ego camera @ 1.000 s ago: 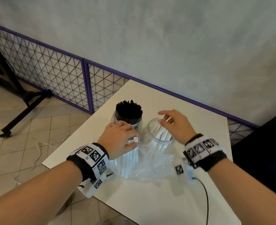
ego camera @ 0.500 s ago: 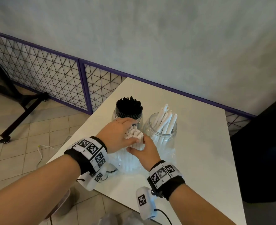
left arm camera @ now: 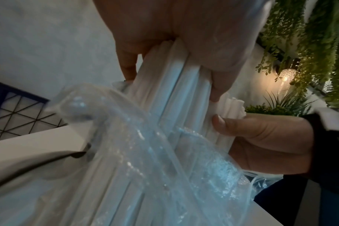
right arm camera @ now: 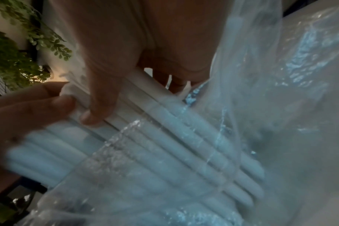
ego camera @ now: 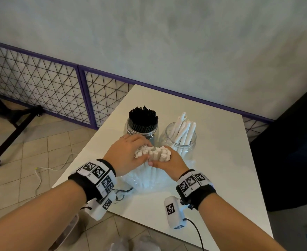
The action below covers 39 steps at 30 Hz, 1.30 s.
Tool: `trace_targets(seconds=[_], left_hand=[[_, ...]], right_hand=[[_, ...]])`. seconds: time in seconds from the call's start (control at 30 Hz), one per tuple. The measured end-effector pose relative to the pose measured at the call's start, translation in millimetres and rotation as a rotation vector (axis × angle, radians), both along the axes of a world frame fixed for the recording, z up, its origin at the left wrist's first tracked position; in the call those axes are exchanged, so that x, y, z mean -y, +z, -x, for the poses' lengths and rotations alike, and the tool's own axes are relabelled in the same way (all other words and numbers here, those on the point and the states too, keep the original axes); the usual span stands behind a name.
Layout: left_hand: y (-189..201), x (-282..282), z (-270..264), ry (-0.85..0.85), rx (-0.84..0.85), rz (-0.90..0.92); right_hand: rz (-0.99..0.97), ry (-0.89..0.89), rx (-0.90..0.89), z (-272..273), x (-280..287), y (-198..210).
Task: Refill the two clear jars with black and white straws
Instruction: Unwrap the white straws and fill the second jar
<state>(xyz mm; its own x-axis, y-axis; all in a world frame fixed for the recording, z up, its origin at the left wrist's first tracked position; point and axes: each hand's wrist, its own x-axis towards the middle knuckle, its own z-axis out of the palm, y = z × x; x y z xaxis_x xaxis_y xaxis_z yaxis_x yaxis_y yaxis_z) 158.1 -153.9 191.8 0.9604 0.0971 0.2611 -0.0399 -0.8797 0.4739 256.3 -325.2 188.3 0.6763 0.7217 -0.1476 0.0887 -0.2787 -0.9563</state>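
Observation:
Two clear jars stand on the white table (ego camera: pixel 221 160). The left jar (ego camera: pixel 131 128) is packed with black straws (ego camera: pixel 143 118). The right jar (ego camera: pixel 180 142) holds several white straws (ego camera: pixel 184 127) leaning right. In front of the jars, a bundle of white straws (ego camera: pixel 152 153) stands upright in a clear plastic bag (ego camera: pixel 145 182). My left hand (ego camera: pixel 129 153) grips the left part of the bundle's top. My right hand (ego camera: pixel 167 161) grips the right part. In the left wrist view, fingers (left arm camera: pixel 219 85) curl round the straws (left arm camera: pixel 174 94) above the bag (left arm camera: pixel 145 152). The right wrist view shows the thumb (right arm camera: pixel 101 104) pressed on the straws (right arm camera: pixel 164 130).
The table's near edge lies close under my wrists, with tiled floor (ego camera: pixel 22 160) below and a white cable (ego camera: pixel 40 174) on it. A purple-framed wire fence (ego camera: pixel 49 87) runs along the grey wall. A black stand base (ego camera: pixel 13 122) sits far left. A dark panel (ego camera: pixel 293 151) flanks the right.
My right hand left the right jar, where white straws now stand, and came back to the bagged bundle. It now grips the straw tops beside my left hand, which kept its hold.

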Motion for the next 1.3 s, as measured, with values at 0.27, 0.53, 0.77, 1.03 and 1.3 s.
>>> trace_targets(seconds=[0.27,0.53,0.77,1.03,1.3], left_hand=[[1,2,-5,0.001,-0.035,-0.004],[-3,2,-11,0.031,-0.052,-0.027],[-5,-1,-10,0.028,-0.016,0.019],[-2,4,-10,0.043,-0.030,0.018],[0,6,-12,0.078,-0.028,0.021]], right_hand=[[-0.008,-0.084,0.054,1,-3,-10],[-0.154,-0.284,0.069,-3,17,35],[-0.552,-0.385,0.157,-34,53,144],[-0.343,-0.533,0.130,-102,22,125],[0.029,-0.567,0.283,-136,-2,27]])
